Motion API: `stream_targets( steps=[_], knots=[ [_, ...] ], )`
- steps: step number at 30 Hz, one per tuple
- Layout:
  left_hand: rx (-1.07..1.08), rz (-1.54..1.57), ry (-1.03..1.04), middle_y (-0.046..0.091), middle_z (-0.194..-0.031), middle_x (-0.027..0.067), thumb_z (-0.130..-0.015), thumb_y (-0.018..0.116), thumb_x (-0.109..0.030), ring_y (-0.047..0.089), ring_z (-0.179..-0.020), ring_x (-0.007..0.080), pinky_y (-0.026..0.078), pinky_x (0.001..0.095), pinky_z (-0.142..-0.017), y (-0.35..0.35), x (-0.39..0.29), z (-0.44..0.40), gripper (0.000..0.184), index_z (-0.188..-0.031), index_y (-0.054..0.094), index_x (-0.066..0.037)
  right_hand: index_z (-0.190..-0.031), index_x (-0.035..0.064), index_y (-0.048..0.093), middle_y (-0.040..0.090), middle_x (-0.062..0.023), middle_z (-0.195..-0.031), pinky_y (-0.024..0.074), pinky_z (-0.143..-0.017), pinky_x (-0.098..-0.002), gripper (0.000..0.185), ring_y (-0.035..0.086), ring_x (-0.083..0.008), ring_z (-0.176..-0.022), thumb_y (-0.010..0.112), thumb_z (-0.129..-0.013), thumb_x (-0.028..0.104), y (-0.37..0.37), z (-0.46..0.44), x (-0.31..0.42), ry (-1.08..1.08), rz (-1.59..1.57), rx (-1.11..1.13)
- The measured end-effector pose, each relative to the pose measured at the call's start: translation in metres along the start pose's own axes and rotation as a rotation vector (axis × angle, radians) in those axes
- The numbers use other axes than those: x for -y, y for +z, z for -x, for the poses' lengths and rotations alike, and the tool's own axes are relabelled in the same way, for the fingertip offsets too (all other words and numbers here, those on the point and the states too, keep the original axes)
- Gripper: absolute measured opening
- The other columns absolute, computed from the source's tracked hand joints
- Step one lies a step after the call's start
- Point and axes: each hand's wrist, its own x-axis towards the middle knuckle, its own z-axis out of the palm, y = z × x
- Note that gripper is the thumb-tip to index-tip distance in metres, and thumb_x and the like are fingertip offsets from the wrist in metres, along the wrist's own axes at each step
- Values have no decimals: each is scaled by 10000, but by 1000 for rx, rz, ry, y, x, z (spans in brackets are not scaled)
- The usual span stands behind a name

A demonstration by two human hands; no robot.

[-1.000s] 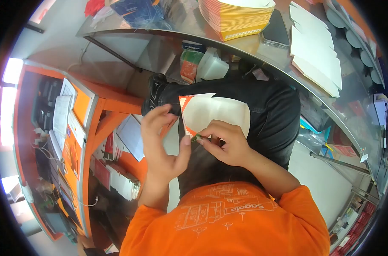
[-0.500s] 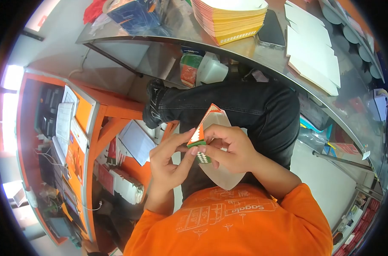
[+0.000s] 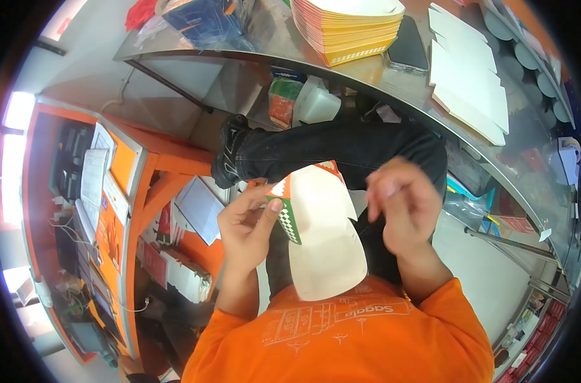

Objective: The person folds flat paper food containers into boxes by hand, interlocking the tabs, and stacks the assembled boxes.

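Note:
A partly folded paper food box [image 3: 325, 249], white inside with an orange and green checked outside, is over my lap. My left hand [image 3: 247, 220] is closed on its left side, thumb on the green checked panel and fingers behind. The box's large flap hangs toward my shirt, and its right side stands loose. My right hand [image 3: 402, 207] is apart from the box, to its right, with nothing seen in it. Its fingers are loosely bent, a little apart and slightly blurred.
On the metal table [image 3: 367, 80] are a stack of folded yellow boxes [image 3: 354, 38], a phone [image 3: 408, 45] and flat white box blanks [image 3: 466, 73]. An orange desk [image 3: 175, 163] with papers stands at left. My bent leg [image 3: 328, 147] lies between lap and table.
My right hand has let go of the box and moved right. The box has turned in my left hand, so its white inside now faces up.

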Motion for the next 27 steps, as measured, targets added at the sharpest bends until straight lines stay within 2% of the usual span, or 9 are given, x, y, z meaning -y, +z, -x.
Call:
stream_targets(
  steps=[2,3,6,9,13,18,22,25,27],
  knots=[
    [44,79,-10,785,-1070,113,-1020,688,30,714,-992,131,536,271,-901,-3,1,0,216,-1228,708,82,-1236,-9,670,615,-46,-1015,476,-717,-230,187,563,-55,-820,629,-1069,65,-9,-17,-18,10,42,-63],
    [67,119,-11,784,-1074,115,-1025,682,31,711,-1000,131,526,269,-914,-3,3,-1,208,-1224,702,86,-1272,-5,655,630,-44,-1098,488,-757,-234,227,586,-50,-902,620,-1093,130,-14,-17,-28,144,-77,48],
    [107,142,11,780,-1082,111,-1027,681,30,708,-1004,130,520,259,-910,6,7,0,216,-1236,684,81,-1308,-13,643,692,-22,-1101,533,-864,-246,293,647,-65,-990,580,-1128,210,-13,0,-62,332,-269,278],
    [119,155,3,775,-1073,104,-1025,680,38,706,-1007,127,520,268,-902,8,15,0,228,-1249,669,76,-1257,-12,664,703,-7,-1065,532,-811,-234,261,639,-34,-936,618,-1115,202,10,12,-64,403,-401,140],
    [97,154,-36,764,-1022,91,-1020,689,44,693,-913,108,520,256,-823,12,11,-3,163,-1182,672,54,-1016,-3,686,702,1,-870,498,-668,-247,197,633,-20,-800,675,-1081,183,16,8,-62,371,-144,106],
    [83,145,-21,756,-964,70,-1009,705,51,681,-885,88,514,241,-795,10,16,-6,72,-1056,662,17,-780,15,614,590,-25,-585,410,-499,-284,334,581,-45,-539,700,-1057,180,23,7,-60,187,139,68],
    [72,102,-55,722,-916,27,-1017,721,-31,615,-827,45,479,226,-777,16,11,-7,94,-961,649,-9,-787,22,621,573,-41,-566,401,-482,-276,331,567,-63,-490,686,-1065,189,20,14,-60,160,212,45],
    [193,109,-32,699,-881,8,-1026,701,4,602,-799,43,461,230,-715,11,20,-13,45,-991,674,5,-784,25,622,576,-42,-567,403,-480,-271,340,566,-59,-489,679,-1072,198,14,11,-60,128,262,-7],
    [254,127,-149,681,-867,-15,-1033,702,-22,579,-795,32,449,232,-698,12,17,-12,54,-1030,699,32,-784,26,623,573,-40,-567,404,-481,-266,342,562,-56,-489,678,-1073,200,14,12,-60,120,251,-92]
  ],
)
